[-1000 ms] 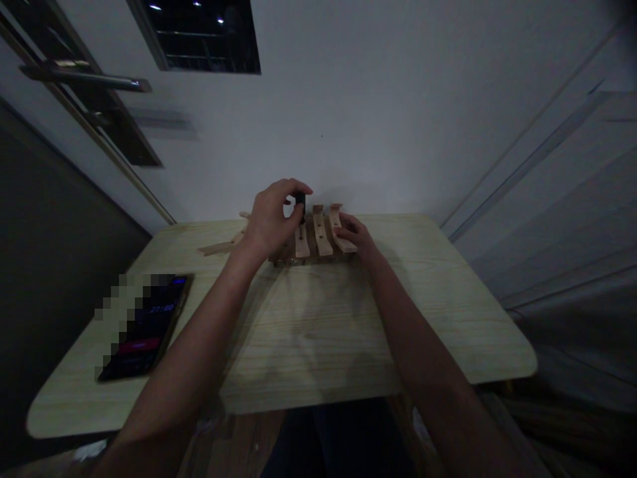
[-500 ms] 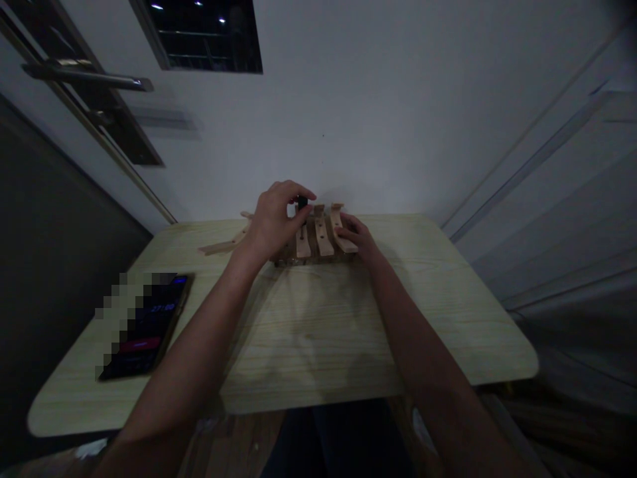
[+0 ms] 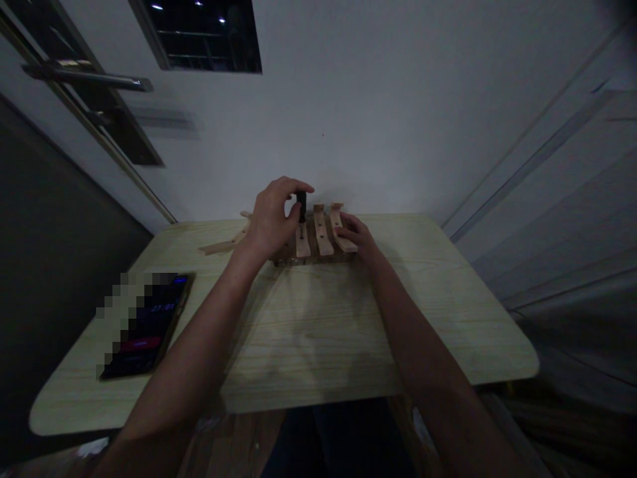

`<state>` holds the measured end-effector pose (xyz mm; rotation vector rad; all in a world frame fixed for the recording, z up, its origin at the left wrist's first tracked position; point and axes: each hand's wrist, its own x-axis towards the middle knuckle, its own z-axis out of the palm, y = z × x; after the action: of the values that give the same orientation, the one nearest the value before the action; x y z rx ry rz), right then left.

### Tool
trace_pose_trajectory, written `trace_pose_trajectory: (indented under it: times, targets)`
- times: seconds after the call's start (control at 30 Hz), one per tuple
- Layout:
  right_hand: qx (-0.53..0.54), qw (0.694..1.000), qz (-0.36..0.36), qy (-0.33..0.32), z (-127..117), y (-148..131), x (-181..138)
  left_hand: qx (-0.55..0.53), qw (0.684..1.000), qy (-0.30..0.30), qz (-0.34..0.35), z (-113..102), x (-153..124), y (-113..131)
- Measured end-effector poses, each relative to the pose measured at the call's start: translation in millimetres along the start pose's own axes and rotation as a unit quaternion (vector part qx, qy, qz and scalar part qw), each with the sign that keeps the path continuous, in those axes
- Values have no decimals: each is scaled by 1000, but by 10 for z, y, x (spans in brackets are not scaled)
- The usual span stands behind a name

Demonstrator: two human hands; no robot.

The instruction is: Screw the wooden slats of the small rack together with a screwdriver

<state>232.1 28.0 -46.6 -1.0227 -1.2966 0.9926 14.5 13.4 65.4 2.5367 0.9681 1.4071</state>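
My left hand (image 3: 271, 214) has its thumb and fingers around the black handle of a small screwdriver (image 3: 301, 208), held upright. The tip points down at a hole in a pale curved wooden slat (image 3: 303, 249). This slat lies across a brown base (image 3: 313, 259), side by side with a middle slat (image 3: 323, 240) and a right slat (image 3: 343, 240), both with holes. At the right end, my right hand (image 3: 362, 240) grips the right slat, thumb on its upper face and the other fingers partly hidden behind it.
Loose pale wooden pieces (image 3: 219, 248) lie left of the base, partly behind my left hand. A phone (image 3: 154, 325) with a lit screen rests on the left of the table (image 3: 318, 358). Behind the table rises a white wall (image 3: 388, 133), with a door handle (image 3: 89, 78) at upper left.
My left index finger and thumb have shifted slightly up and left on the screwdriver, so more of its handle shows. The right hand has stayed in place.
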Motion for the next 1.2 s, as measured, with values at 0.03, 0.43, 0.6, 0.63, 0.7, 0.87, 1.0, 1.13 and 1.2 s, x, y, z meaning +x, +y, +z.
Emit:
trace_pose_trajectory:
  times: [0.03,0.43,0.6,0.63,0.7,0.87,1.0,1.13,1.2]
  targets:
    - [5,1000,-1,-1,1,4,1,9,1000,0,1,-4,3,2]
    - [-4,1000,3,-10,-10,24,14,-13,1000,-2,17,7,13,35]
    - [1,1000,5,-8,-11,33,22,-6,1000,-7,23,11,15,22]
    - [0,1000,6,-9,-11,31,24,-2,1000,-8,23,12,15,16]
    - [-1,1000,7,-10,-12,24,23,4,1000,-10,23,12,16,9]
    - [7,1000,-2,9,-5,6,8,0,1000,-8,27,3,20,16]
    - [11,1000,4,11,1,26,14,-21,999,-2,24,20,8,-2]
    - [-3,1000,-5,9,-5,50,35,-53,998,1,15,45,-10,-29]
    - [-1,1000,-8,8,-11,52,39,-61,998,-3,13,37,-12,-21]
